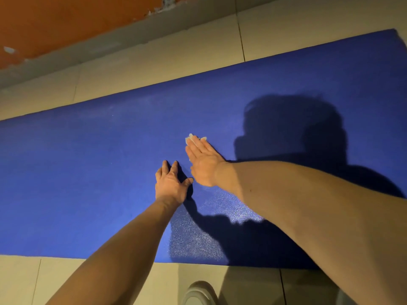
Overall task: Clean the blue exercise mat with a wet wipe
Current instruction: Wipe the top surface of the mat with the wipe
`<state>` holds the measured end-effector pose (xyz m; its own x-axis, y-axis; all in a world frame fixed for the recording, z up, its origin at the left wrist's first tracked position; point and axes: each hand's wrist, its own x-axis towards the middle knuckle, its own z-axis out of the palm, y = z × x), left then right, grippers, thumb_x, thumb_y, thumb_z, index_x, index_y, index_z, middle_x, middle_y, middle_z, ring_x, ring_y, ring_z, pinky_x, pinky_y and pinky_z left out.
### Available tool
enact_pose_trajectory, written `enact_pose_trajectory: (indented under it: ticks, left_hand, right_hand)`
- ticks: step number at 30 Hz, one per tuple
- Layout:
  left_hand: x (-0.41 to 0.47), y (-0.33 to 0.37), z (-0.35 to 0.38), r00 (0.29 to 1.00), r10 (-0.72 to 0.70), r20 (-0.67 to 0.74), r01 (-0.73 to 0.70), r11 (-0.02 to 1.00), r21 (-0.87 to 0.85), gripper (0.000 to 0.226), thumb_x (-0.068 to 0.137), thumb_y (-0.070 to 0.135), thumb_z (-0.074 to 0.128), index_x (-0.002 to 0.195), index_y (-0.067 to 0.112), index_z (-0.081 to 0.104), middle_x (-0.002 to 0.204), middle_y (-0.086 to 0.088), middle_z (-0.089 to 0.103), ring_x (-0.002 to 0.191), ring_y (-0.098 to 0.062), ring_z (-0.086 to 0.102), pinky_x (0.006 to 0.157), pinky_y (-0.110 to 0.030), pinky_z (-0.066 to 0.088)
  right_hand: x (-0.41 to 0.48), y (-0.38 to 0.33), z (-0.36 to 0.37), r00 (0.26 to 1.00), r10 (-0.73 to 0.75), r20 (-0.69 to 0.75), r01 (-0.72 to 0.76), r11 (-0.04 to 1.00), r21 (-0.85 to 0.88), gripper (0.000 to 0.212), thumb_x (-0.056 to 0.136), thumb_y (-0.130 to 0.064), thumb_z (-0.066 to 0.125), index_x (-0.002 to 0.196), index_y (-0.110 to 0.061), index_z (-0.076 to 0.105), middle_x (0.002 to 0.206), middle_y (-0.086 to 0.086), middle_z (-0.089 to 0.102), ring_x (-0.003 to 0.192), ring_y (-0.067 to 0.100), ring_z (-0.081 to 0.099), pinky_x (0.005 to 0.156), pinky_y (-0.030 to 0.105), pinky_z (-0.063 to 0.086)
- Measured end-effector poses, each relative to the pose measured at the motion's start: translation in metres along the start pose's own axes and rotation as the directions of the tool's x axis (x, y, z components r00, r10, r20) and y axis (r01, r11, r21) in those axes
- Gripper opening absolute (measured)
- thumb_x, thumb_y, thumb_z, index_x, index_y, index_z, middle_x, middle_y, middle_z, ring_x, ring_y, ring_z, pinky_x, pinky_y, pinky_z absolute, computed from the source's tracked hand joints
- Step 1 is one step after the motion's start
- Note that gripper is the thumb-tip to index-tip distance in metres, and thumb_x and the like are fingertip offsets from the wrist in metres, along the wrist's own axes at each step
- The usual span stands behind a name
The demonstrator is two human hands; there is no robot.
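The blue exercise mat [88, 172] lies flat on the tiled floor and fills the middle of the view. My right hand [203, 164] lies flat on the mat near its middle, straight fingers pressing a white wet wipe [192, 137] whose edge shows past the fingertips. Just to its left, my left hand [171, 186] rests on the mat with its fingers spread. A wet, shiny patch [198, 234] shows on the mat below the hands.
Beige floor tiles [154, 60] surround the mat. An orange wall [66, 23] with a grey base strip runs along the far side. A light-coloured shoe [199, 292] shows at the near edge. My shadow falls over the mat's right part.
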<state>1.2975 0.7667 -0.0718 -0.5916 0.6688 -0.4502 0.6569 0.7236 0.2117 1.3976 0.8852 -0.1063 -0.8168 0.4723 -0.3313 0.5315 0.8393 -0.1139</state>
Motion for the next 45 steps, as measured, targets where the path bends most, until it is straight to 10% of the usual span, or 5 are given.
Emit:
enact_pose_trajectory:
  ticks: [11,20,28,37,45]
  left_hand:
    - [0.02,0.004,-0.008,1.0,0.015,-0.023,-0.015,1.0,-0.016,0.08,0.094,0.053,0.059,0.158,0.021,0.023,0.167,-0.002,0.007,0.151,-0.026,0.003,0.123,-0.043,0.018]
    - [0.04,0.019,-0.014,0.999,-0.017,-0.042,0.015,0.999,-0.043,0.079,0.094,0.053,0.059,0.158,0.022,0.024,0.167,-0.003,0.007,0.151,-0.025,0.003,0.123,-0.043,0.016]
    - [0.057,0.036,-0.014,0.999,0.02,-0.037,-0.023,0.997,-0.073,0.083,0.092,0.052,0.064,0.158,0.024,0.023,0.167,0.001,0.006,0.151,-0.023,0.001,0.123,-0.045,0.019]
    - [0.068,0.048,-0.019,0.999,-0.019,-0.034,0.016,0.998,-0.068,0.089,0.086,0.054,0.07,0.156,0.022,0.027,0.167,-0.003,0.007,0.151,-0.024,0.003,0.12,-0.045,0.024]
    - [0.078,0.055,-0.018,0.996,-0.053,-0.065,0.049,0.997,-0.06,0.082,0.087,0.058,0.067,0.154,0.025,0.032,0.166,-0.002,0.007,0.151,-0.024,0.004,0.117,-0.047,0.03]
  right_hand:
    - [0.023,0.074,-0.026,0.828,0.56,0.012,-0.56,0.828,0.034,0.073,0.106,-0.047,0.013,0.157,0.002,-0.008,0.167,0.02,-0.013,0.152,0.044,-0.016,0.124,0.056,0.001]
    - [0.047,0.066,-0.024,0.986,-0.147,-0.073,0.144,0.988,-0.052,0.061,0.108,-0.031,0.022,0.161,-0.007,0.002,0.169,0.009,-0.009,0.155,0.026,-0.014,0.126,0.044,-0.002]
    - [0.061,0.113,-0.048,0.839,0.544,0.017,-0.544,0.839,0.004,0.069,0.107,-0.044,0.012,0.158,-0.001,-0.006,0.167,0.018,-0.012,0.152,0.043,-0.015,0.123,0.058,-0.001]
    - [0.085,0.088,-0.041,0.995,-0.063,-0.082,0.065,0.998,0.023,0.065,0.109,-0.037,0.023,0.161,-0.005,-0.001,0.169,0.009,-0.011,0.155,0.026,-0.016,0.126,0.044,-0.008]
    - [0.094,0.123,-0.061,0.826,0.564,-0.007,-0.561,0.823,0.086,0.073,0.106,-0.049,0.015,0.158,-0.004,-0.01,0.166,0.016,-0.017,0.152,0.042,-0.017,0.123,0.057,-0.004]
